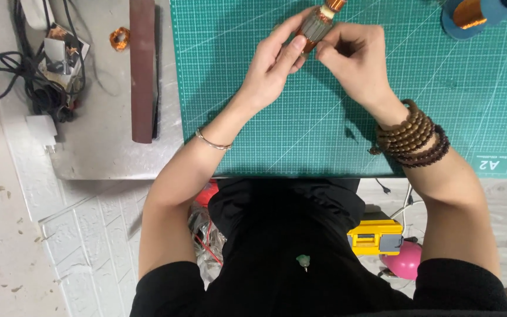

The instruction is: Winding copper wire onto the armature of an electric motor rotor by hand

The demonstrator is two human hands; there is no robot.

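Firmly pinched motor armature between left hand and right hand fingers, held just above green cutting mat; best kept steady, gripped by steel core, clear of copper windings; copper wire spool nearby

White corner label — green mat

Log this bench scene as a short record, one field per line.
held: motor rotor wound with copper wire
left hand: grips rotor from the left
right hand: pinches rotor from the right
surface: green cutting mat on grey table
top right: copper wire spool
left of mat: dark flat bar, small copper coil, black cables
wrists: thin bangle left, bead bracelets right
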